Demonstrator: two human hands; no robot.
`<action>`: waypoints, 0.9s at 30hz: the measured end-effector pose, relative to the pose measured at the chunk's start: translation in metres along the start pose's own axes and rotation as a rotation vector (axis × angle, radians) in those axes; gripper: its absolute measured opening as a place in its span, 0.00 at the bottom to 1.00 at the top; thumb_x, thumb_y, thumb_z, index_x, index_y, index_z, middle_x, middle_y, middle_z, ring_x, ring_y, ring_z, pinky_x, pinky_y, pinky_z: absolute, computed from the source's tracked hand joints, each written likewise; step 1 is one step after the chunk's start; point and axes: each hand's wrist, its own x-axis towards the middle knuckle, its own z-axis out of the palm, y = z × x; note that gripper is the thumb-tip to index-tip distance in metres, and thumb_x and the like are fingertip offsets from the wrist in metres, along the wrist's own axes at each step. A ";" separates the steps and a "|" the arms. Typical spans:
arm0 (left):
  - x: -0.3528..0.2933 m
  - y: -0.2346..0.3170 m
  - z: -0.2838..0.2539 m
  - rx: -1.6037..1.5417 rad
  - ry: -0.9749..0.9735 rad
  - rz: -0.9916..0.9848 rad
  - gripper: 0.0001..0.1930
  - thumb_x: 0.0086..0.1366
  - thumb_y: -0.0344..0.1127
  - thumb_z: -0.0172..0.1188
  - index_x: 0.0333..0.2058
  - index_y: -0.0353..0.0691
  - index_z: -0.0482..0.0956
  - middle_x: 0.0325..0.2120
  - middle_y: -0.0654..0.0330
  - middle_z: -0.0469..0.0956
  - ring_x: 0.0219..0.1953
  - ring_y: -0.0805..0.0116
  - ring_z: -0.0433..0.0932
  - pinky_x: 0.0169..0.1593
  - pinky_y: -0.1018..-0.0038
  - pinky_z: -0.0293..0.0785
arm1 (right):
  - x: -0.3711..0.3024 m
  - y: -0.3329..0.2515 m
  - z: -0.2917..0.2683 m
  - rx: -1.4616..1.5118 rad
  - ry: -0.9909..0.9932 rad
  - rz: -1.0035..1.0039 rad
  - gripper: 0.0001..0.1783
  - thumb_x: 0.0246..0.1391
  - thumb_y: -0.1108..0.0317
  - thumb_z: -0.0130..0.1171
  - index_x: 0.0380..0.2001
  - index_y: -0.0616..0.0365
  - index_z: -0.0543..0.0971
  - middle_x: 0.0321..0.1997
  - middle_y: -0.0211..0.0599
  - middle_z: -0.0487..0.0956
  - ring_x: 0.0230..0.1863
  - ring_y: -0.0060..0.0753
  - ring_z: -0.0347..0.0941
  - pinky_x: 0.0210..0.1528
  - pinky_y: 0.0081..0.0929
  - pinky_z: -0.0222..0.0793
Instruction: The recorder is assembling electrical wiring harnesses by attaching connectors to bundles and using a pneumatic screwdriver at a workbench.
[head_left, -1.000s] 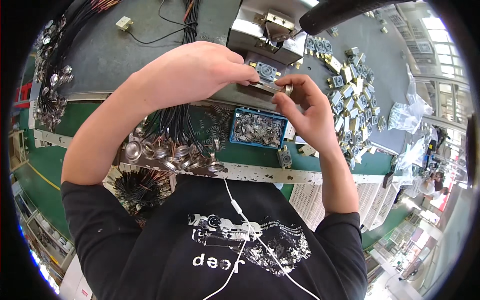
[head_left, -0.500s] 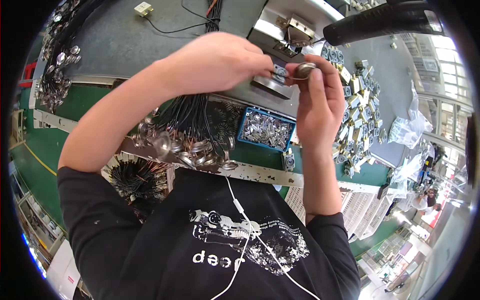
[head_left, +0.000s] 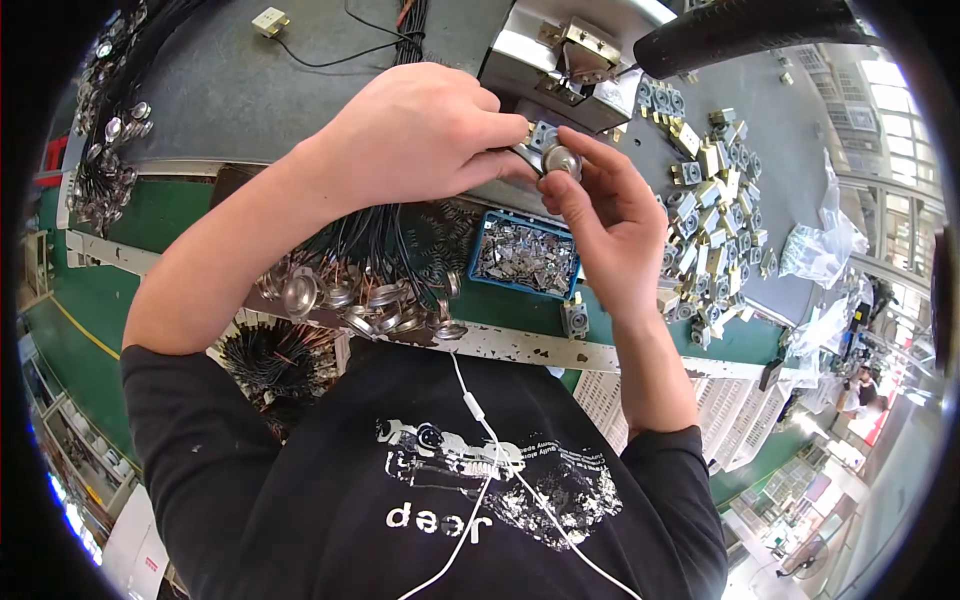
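Observation:
A round, shiny metal cap [head_left: 562,160] sits between the thumb and fingers of my right hand [head_left: 622,215], which is closed on it. My left hand [head_left: 430,130] comes across from the left, its thumb and fingertips pinched at a thin black wire [head_left: 524,154] beside the cap. The two hands nearly meet, and fingers hide part of the wire. Just behind the fingertips is a small grey block [head_left: 543,135]. Below my hands, a blue tray [head_left: 474,262] holds many small metal pieces. Black wires with round metal caps [head_left: 385,310] lie bundled at the bench's near edge.
A metal fixture [head_left: 585,55] stands behind my hands, with a thick black tube [head_left: 750,38] at upper right. Grey-and-brass blocks [head_left: 715,205] are heaped on the right. A pale plug [head_left: 268,22] with a black cord lies at far left; clear plastic bags [head_left: 822,255] lie far right.
My right hand has moved left with the metal cap and turned it, so its round face shows. My left fingers are now close against the cap. The whole view has shifted slightly.

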 end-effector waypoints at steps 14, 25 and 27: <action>0.001 0.005 -0.005 -0.003 -0.156 -0.047 0.12 0.64 0.43 0.65 0.41 0.43 0.80 0.24 0.60 0.78 0.34 0.58 0.82 0.37 0.62 0.77 | 0.007 0.016 -0.029 -0.422 -0.030 -0.077 0.28 0.59 0.73 0.68 0.62 0.58 0.76 0.48 0.36 0.83 0.44 0.26 0.79 0.49 0.26 0.76; 0.036 -0.008 -0.005 -0.331 -0.297 -0.258 0.18 0.66 0.44 0.63 0.54 0.51 0.80 0.39 0.57 0.85 0.43 0.55 0.83 0.46 0.61 0.79 | 0.005 0.029 -0.032 -0.594 0.131 -0.225 0.31 0.57 0.78 0.67 0.64 0.56 0.74 0.55 0.43 0.81 0.49 0.32 0.81 0.51 0.31 0.78; 0.038 -0.011 0.014 -0.164 -0.173 -0.195 0.19 0.66 0.42 0.65 0.56 0.54 0.81 0.32 0.57 0.84 0.36 0.54 0.83 0.42 0.61 0.79 | 0.010 0.010 -0.037 -0.392 0.215 -0.352 0.25 0.63 0.79 0.61 0.63 0.60 0.74 0.55 0.43 0.82 0.50 0.29 0.82 0.54 0.27 0.77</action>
